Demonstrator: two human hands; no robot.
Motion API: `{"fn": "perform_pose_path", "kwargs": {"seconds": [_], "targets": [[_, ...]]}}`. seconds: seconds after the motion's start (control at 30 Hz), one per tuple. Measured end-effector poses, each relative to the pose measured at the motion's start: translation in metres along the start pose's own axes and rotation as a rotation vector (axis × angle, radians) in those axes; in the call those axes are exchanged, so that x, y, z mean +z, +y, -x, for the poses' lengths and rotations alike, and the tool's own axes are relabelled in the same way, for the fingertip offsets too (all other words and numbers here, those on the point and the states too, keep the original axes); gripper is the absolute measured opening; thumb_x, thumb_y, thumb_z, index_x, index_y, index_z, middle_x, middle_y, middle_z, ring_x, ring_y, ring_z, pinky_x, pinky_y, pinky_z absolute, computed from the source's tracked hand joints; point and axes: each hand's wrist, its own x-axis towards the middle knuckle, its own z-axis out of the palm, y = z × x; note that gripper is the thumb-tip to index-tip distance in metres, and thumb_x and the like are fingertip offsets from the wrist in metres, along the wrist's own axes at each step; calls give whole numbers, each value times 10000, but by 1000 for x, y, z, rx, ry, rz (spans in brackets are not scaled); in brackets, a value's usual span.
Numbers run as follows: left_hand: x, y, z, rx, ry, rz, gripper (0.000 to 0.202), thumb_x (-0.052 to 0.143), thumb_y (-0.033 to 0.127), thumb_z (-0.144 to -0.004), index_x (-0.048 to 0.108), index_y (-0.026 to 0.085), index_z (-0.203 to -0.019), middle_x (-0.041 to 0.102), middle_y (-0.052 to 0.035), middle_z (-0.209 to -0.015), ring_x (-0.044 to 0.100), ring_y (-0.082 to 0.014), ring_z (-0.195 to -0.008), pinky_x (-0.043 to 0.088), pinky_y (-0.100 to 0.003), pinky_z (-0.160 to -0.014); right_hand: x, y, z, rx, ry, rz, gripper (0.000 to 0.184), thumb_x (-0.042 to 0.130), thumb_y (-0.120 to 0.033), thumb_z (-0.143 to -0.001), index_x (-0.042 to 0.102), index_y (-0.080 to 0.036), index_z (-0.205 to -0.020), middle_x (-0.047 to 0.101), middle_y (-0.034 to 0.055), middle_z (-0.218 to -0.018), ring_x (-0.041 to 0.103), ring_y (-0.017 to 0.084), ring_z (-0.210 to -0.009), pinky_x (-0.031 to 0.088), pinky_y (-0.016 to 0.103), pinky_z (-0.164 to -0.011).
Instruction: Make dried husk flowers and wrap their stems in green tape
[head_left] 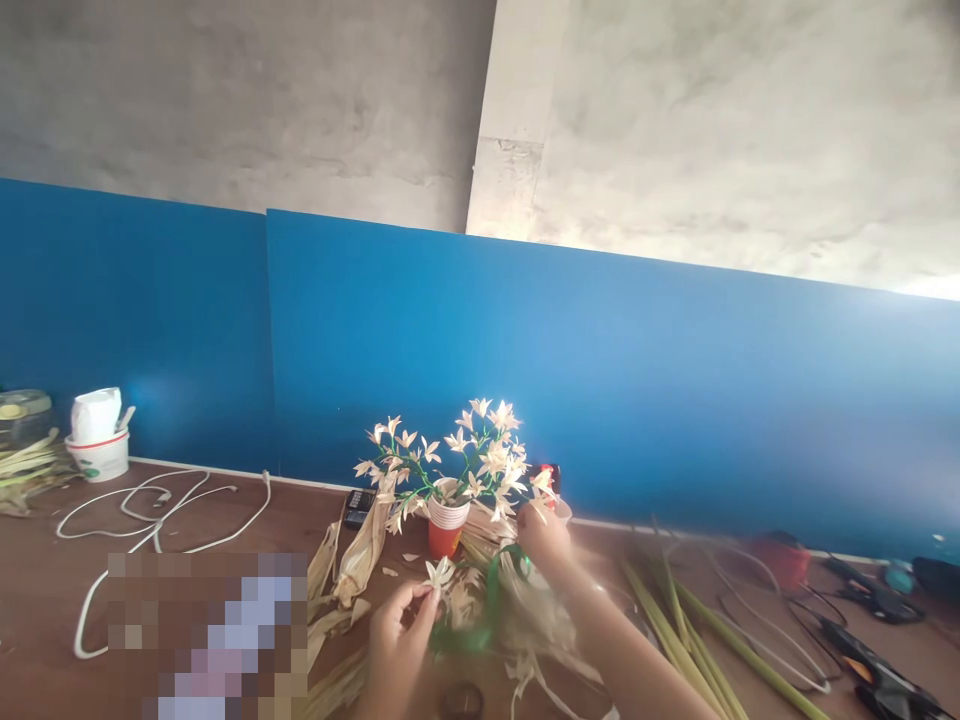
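My left hand [403, 632] pinches a small pale flower [439, 573], its pointed petals showing above the fingertips. Just beyond it stands a red and white paper cup [445, 535], holding green stems with several cream-coloured flowers [495, 460]. My right hand [545, 535] reaches past the right side of this bunch, its fingers turned away from me and mostly hidden. Close to those fingers are a flower at the bunch's right edge, a pale cup rim [562, 510] and a red object [551, 475].
Dried corn husks [365, 550] and a clear plastic bag [536, 610] lie around the cup. White cables [157, 520] and a white tub [101, 455] are left; green stalks [682, 630] and a black-handled tool [885, 665] right. A blue panel [637, 380] stands behind.
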Motion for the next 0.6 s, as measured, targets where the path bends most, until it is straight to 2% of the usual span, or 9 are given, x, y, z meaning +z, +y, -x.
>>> {"fn": "perform_pose_path", "kwargs": {"seconds": [0.23, 0.37, 0.6], "targets": [[-2, -1, -1, 8, -1, 0, 384, 592, 542, -726, 683, 172, -680, 711, -75, -627, 657, -238, -597, 537, -303, -582, -2, 3, 3, 52, -44, -42, 222, 473, -120, -770, 682, -193, -778, 682, 56, -870, 601, 165, -770, 332, 233, -579], [-3, -4, 0, -7, -16, -6, 372, 588, 530, -732, 681, 172, -698, 713, -76, -641, 656, -239, -604, 529, -304, -587, -7, 9, 5, 66, -62, -46, 257, 416, -181, -837, 669, -185, -795, 677, 63, -816, 605, 161, -717, 331, 233, -559], [-4, -2, -2, -36, -54, 13, 350, 584, 510, -743, 682, 174, -736, 698, -59, -604, 646, -234, -583, 513, -301, -586, -16, 14, 17, 20, -103, -22, 318, 348, -298, -931, 640, -181, -883, 679, 76, -836, 628, 174, -749, 364, 237, -604]]}}
